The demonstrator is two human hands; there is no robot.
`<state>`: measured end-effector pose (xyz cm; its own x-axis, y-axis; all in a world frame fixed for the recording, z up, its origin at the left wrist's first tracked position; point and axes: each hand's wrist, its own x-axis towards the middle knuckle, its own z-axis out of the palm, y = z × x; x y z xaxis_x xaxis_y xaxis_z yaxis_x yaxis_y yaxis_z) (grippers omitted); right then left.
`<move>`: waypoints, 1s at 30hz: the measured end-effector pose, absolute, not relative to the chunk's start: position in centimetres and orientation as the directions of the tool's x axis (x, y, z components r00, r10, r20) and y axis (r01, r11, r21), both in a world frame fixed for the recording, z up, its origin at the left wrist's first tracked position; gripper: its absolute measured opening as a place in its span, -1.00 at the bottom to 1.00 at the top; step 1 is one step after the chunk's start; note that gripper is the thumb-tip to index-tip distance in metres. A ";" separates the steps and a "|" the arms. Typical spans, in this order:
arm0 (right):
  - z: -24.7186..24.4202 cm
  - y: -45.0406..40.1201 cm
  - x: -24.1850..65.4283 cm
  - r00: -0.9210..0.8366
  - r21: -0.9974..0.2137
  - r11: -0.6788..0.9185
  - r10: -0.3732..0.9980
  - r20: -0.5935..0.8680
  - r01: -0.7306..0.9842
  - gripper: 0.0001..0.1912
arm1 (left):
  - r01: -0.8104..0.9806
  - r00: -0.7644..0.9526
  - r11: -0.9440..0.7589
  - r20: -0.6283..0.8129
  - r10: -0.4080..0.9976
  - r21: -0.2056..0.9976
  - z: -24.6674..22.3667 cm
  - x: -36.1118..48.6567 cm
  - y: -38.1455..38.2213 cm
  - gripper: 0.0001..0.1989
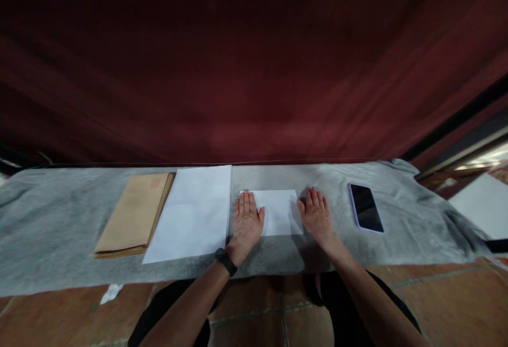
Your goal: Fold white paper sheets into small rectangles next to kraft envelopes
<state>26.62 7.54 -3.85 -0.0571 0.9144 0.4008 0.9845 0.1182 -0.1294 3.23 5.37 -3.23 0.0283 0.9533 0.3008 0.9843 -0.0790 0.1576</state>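
A small white sheet of paper (280, 212), perhaps folded, lies flat in front of me. My left hand (248, 222), with a dark watch (226, 261) on its wrist, rests flat over the paper's left end, fingers straight. Just off the right edge of the sheet, my right hand (316, 213) lies palm down on the grey cloth, its fingers extended. Neither hand grips anything. Left of my left hand is a larger stack of white paper (194, 212), and beyond it a pile of brown envelopes (133, 212).
A phone (365, 207) with a pale purple case lies to the right on the grey cloth (416, 220). Behind the cloth hangs a dark red curtain (254, 72). A white scrap (111, 293) is on the tiled floor (254, 320) below the front edge.
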 end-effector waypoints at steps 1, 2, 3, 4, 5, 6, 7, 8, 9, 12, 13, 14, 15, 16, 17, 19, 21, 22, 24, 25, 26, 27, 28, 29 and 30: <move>-3.5 7.3 26.5 -0.081 -0.134 0.144 0.916 0.393 0.981 -0.36 | 0.984 0.035 -0.085 0.302 0.953 0.154 -3.1 3.2 5.3 -0.34; -3.2 7.1 26.2 -0.117 -0.139 0.182 0.917 0.382 0.973 -0.37 | 0.984 0.046 -0.095 0.302 0.952 0.151 -3.0 3.3 5.3 -0.34; -3.0 6.7 25.6 -0.165 -0.144 0.231 0.916 0.366 0.962 -0.38 | 0.983 0.062 -0.111 0.301 0.952 0.148 -2.8 3.4 5.2 -0.35; -2.8 6.3 25.0 -0.217 -0.150 0.284 0.911 0.351 0.947 -0.39 | 0.981 0.083 -0.131 0.297 0.951 0.145 -2.6 3.6 5.1 -0.37; -2.7 5.8 24.2 -0.274 -0.153 0.339 0.902 0.335 0.928 -0.39 | 0.977 0.111 -0.158 0.290 0.951 0.143 -2.5 3.8 4.9 -0.38; -2.7 5.4 23.4 -0.331 -0.155 0.394 0.888 0.319 0.906 -0.40 | 0.972 0.143 -0.188 0.277 0.950 0.143 -2.4 4.1 4.7 -0.40; -2.7 5.0 22.7 -0.383 -0.155 0.442 0.872 0.303 0.883 -0.42 | 0.966 0.172 -0.214 0.260 0.950 0.145 -2.4 4.3 4.5 -0.41; -2.7 4.6 22.1 -0.419 -0.157 0.475 0.860 0.290 0.866 -0.43 | 0.961 0.193 -0.233 0.240 0.951 0.149 -2.4 4.5 4.3 -0.42; -2.8 4.3 21.7 -0.439 -0.159 0.492 0.854 0.279 0.856 -0.44 | 0.957 0.209 -0.245 0.219 0.953 0.154 -2.5 4.7 4.0 -0.42; -3.1 4.0 21.6 -0.417 -0.165 0.469 0.868 0.270 0.868 -0.44 | 0.957 0.213 -0.243 0.184 0.960 0.159 -2.8 4.7 3.5 -0.42; -3.2 4.0 21.8 -0.399 -0.165 0.451 0.876 0.273 0.877 -0.43 | 0.959 0.208 -0.238 0.183 0.961 0.157 -2.9 4.6 3.4 -0.42; -3.2 4.1 22.1 -0.381 -0.163 0.434 0.882 0.277 0.886 -0.42 | 0.961 0.201 -0.230 0.184 0.962 0.154 -2.9 4.4 3.3 -0.41; -3.2 4.3 22.3 -0.366 -0.161 0.419 0.887 0.280 0.894 -0.41 | 0.964 0.188 -0.217 0.186 0.964 0.151 -2.9 4.1 3.3 -0.40; -3.2 4.4 22.5 -0.355 -0.158 0.408 0.891 0.284 0.899 -0.40 | 0.969 0.167 -0.197 0.189 0.968 0.150 -2.9 3.9 3.2 -0.39; -3.2 4.6 22.7 -0.348 -0.156 0.402 0.893 0.286 0.902 -0.40 | 0.973 0.142 -0.173 0.194 0.971 0.150 -2.8 3.8 3.3 -0.38; -3.1 4.8 22.8 -0.346 -0.153 0.399 0.894 0.286 0.904 -0.41 | 0.978 0.104 -0.138 0.207 0.973 0.155 -2.5 3.6 3.4 -0.38; -3.1 5.0 22.8 -0.349 -0.155 0.403 0.893 0.285 0.902 -0.43 | 0.967 0.161 -0.198 0.218 0.963 0.162 -2.1 3.9 3.6 -0.40; -3.0 5.1 22.8 -0.349 -0.159 0.403 0.892 0.286 0.901 -0.45 | 0.951 0.224 -0.263 0.221 0.949 0.165 -2.0 4.2 3.7 -0.41; -3.0 5.2 22.8 -0.350 -0.165 0.407 0.890 0.293 0.898 -0.48 | 0.906 0.348 -0.387 0.221 0.911 0.170 -1.7 4.9 3.9 -0.45; -3.1 5.2 22.9 -0.353 -0.167 0.413 0.887 0.298 0.896 -0.49 | 0.891 0.383 -0.421 0.219 0.898 0.171 -1.6 5.2 4.1 -0.45; -3.1 5.3 22.9 -0.358 -0.167 0.419 0.883 0.303 0.892 -0.49 | 0.885 0.395 -0.433 0.216 0.893 0.172 -1.6 5.5 4.3 -0.45; -3.1 5.3 23.0 -0.365 -0.166 0.427 0.879 0.307 0.889 -0.49 | 0.887 0.392 -0.429 0.212 0.895 0.171 -1.7 5.7 4.5 -0.45; -3.2 5.3 23.1 -0.373 -0.165 0.435 0.875 0.309 0.885 -0.49 | 0.892 0.384 -0.419 0.206 0.900 0.170 -1.7 5.9 4.8 -0.44; -3.2 5.3 23.2 -0.380 -0.164 0.443 0.872 0.310 0.882 -0.49 | 0.897 0.376 -0.409 0.198 0.905 0.167 -1.8 5.9 5.1 -0.44; -3.3 5.3 23.3 -0.384 -0.164 0.447 0.870 0.311 0.880 -0.48 | 0.902 0.368 -0.399 0.191 0.910 0.164 -1.8 6.0 5.4 -0.44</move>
